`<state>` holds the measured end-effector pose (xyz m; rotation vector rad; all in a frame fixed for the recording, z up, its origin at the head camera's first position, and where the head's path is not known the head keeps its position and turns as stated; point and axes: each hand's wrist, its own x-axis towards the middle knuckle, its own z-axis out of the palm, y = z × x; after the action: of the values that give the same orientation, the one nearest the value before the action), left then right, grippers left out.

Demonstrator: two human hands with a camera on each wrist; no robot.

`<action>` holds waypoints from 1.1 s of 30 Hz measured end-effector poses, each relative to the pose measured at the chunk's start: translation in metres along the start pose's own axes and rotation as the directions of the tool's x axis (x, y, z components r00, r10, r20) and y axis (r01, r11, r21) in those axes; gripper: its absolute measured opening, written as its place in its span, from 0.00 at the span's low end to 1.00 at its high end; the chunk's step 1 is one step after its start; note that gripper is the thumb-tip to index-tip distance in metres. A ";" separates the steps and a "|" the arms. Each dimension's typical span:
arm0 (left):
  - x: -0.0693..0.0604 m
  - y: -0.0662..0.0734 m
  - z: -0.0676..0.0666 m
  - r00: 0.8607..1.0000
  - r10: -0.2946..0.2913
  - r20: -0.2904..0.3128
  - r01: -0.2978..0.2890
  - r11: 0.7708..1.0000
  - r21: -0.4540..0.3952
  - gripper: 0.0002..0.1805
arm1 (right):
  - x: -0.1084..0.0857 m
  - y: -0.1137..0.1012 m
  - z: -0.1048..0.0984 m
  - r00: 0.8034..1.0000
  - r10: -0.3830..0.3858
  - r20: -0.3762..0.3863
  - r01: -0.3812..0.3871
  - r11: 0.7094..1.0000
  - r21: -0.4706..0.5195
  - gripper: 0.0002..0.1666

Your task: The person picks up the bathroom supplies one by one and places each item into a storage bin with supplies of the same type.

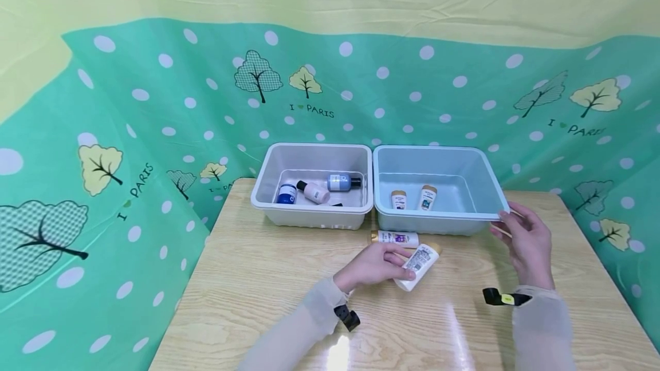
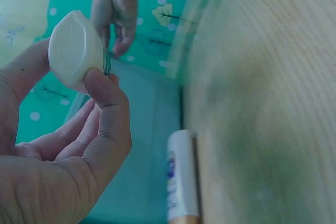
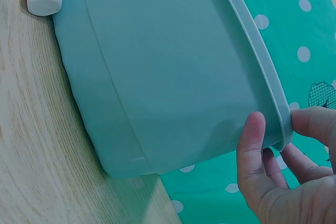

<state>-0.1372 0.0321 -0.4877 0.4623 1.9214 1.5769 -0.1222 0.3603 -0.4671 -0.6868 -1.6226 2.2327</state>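
In the head view my left hand (image 1: 376, 267) grips a white bottle (image 1: 420, 265) with a gold cap, tilted above the table, its printed back label facing up. The left wrist view shows the bottle's base (image 2: 71, 53) between thumb and fingers. My right hand (image 1: 528, 242) pinches the front right corner of a light blue plastic bin (image 1: 438, 223) at its rim. Two small white bottles with gold caps, one (image 1: 399, 200) left of the other (image 1: 427, 197), are inside that bin. Another gold-capped white bottle (image 1: 397, 239) lies on the table against the bin's front.
A grey bin (image 1: 314, 217) stands left of the blue one, holding a blue bottle (image 1: 338, 182), a pink bottle (image 1: 314, 192) and a dark blue jar (image 1: 286, 193). Behind the wooden table (image 1: 232, 302) hangs a green, dotted cloth (image 1: 381, 96).
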 end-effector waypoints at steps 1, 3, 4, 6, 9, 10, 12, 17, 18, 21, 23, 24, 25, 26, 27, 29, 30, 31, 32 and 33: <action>0.000 0.004 -0.001 1.000 0.001 0.004 -0.001 1.000 -0.006 0.21 | 0.000 0.000 0.000 1.000 -0.002 0.002 0.002 1.000 0.000 0.33; 0.001 0.011 -0.003 1.000 0.005 0.008 -0.005 1.000 -0.013 0.21 | 0.000 0.001 0.000 1.000 -0.007 0.007 0.007 1.000 -0.001 0.32; 0.001 0.015 -0.004 1.000 0.009 0.013 -0.009 1.000 -0.023 0.21 | 0.000 0.001 -0.001 1.000 -0.009 0.010 0.009 1.000 -0.001 0.32; 0.002 0.022 -0.007 1.000 0.021 0.022 -0.020 0.999 -0.042 0.21 | 0.000 0.001 -0.001 1.000 -0.013 0.014 0.013 1.000 -0.001 0.33; 0.004 0.032 -0.012 0.998 0.047 0.033 -0.045 0.997 -0.055 0.22 | 0.000 0.000 -0.001 1.000 -0.013 0.014 0.013 1.000 -0.002 0.32; 0.005 0.036 -0.014 0.998 0.054 0.034 -0.052 0.997 -0.055 0.22 | 0.000 0.000 -0.001 1.000 -0.015 0.012 0.015 1.000 -0.006 0.32; 0.007 0.042 -0.017 0.997 0.068 0.031 -0.067 0.997 -0.032 0.22 | 0.000 0.000 0.000 1.000 -0.016 0.013 0.016 1.000 -0.002 0.32; 0.012 0.053 -0.026 0.997 0.071 0.024 -0.070 0.997 -0.022 0.23 | 0.000 0.000 0.000 1.000 -0.018 0.015 0.018 1.000 0.004 0.31; 0.014 0.055 -0.028 0.997 0.070 0.025 -0.069 0.997 -0.030 0.24 | 0.000 0.000 0.000 1.000 -0.018 0.014 0.018 1.000 0.004 0.31; 0.018 0.061 -0.034 0.998 0.066 0.021 -0.066 0.997 -0.044 0.25 | 0.000 0.000 0.000 1.000 -0.017 0.014 0.017 1.000 0.005 0.32; 0.021 0.066 -0.038 0.998 0.068 0.009 -0.068 0.998 -0.012 0.25 | 0.000 0.000 -0.001 1.000 -0.016 0.018 0.016 1.000 0.013 0.32; 0.023 0.069 -0.040 0.998 0.066 0.001 -0.066 0.998 -0.004 0.26 | 0.000 0.000 -0.001 1.000 -0.017 0.020 0.017 1.000 0.013 0.32; 0.024 0.072 -0.042 0.998 0.063 -0.007 -0.063 0.998 0.004 0.26 | 0.000 0.000 -0.001 1.000 -0.020 0.023 0.019 1.000 0.015 0.32; 0.026 0.075 -0.044 0.998 0.064 -0.017 -0.064 0.998 0.013 0.26 | 0.000 0.000 -0.001 0.999 -0.023 0.024 0.022 1.000 0.013 0.32; 0.028 0.078 -0.046 0.998 0.062 -0.026 -0.062 0.998 0.024 0.27 | 0.000 0.000 -0.001 0.999 -0.026 0.025 0.026 1.000 0.011 0.32; 0.033 0.082 -0.050 0.998 0.060 -0.037 -0.059 0.998 0.021 0.27 | 0.001 0.002 -0.001 0.999 -0.043 0.018 0.043 0.999 0.013 0.30; 0.035 0.085 -0.052 0.997 0.061 -0.038 -0.060 0.998 0.013 0.27 | 0.001 0.003 -0.001 0.999 -0.048 0.014 0.048 0.999 0.006 0.29; 0.038 0.087 -0.053 0.997 0.063 -0.037 -0.062 0.998 0.015 0.27 | 0.002 0.004 -0.002 0.999 -0.051 0.012 0.051 0.999 0.005 0.29; 0.041 0.090 -0.055 0.997 0.067 -0.037 -0.066 0.998 0.017 0.27 | 0.002 0.004 -0.002 0.999 -0.053 0.008 0.053 0.999 -0.002 0.28; 0.043 0.092 -0.057 0.997 0.066 -0.038 -0.065 0.998 0.021 0.27 | 0.002 0.005 -0.002 0.999 -0.053 0.008 0.053 0.999 0.003 0.28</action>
<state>-0.2167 0.0370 -0.4021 0.5116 1.9709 1.6201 -0.1228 0.3615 -0.4724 -0.6272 -1.6221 2.2032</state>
